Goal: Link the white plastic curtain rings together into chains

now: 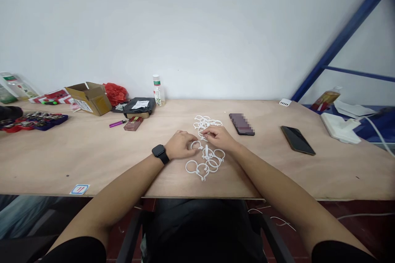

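My left hand (181, 145), with a black watch (160, 153) on its wrist, is curled round a white plastic ring (191, 146) with a small tab, the ring lying between thumb and fingers. Close to it on the right, my right hand (219, 137) has its thumb and fingertips pinched at another white ring (200, 132), partly hidden by the fingers. Nearer me lies a loose group of several such rings (212, 164), some overlapping. Beyond my hands is a heap of more white rings (205, 121).
Right of the rings lie a phone (242, 124) with a blurred screen and a dark phone (298, 140). A white power strip (339, 127) is farther right. At the left stand an open cardboard box (89, 99), a black package (139, 107), a dark red pack (133, 123) and a bottle (157, 91).
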`<control>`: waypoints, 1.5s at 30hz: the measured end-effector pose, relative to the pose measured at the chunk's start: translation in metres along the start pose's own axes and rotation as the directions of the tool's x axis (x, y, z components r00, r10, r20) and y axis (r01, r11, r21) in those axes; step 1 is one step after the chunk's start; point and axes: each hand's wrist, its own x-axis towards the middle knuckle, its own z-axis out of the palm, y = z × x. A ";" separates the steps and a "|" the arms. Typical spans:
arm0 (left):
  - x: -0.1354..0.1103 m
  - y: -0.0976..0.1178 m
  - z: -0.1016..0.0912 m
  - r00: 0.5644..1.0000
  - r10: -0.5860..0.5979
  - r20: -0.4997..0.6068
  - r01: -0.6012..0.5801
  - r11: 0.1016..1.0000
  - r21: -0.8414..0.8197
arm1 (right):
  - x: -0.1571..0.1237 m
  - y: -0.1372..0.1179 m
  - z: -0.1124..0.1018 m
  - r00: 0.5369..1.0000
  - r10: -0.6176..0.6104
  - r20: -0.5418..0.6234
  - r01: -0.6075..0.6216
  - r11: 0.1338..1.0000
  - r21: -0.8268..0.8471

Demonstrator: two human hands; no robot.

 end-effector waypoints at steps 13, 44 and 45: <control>0.001 -0.005 0.004 0.967 -0.135 -0.214 0.125 0.990 -0.058 | 0.000 -0.012 0.007 0.989 -0.141 -0.042 0.141 0.990 -0.016; 0.002 0.011 0.016 0.963 0.267 0.021 -0.263 0.959 -0.109 | 0.005 0.028 0.002 0.962 0.157 -0.224 -0.204 0.957 -0.207; 0.002 0.012 0.017 0.961 0.270 0.049 -0.264 0.959 -0.107 | 0.005 0.028 0.002 0.962 0.148 -0.229 -0.193 0.962 -0.192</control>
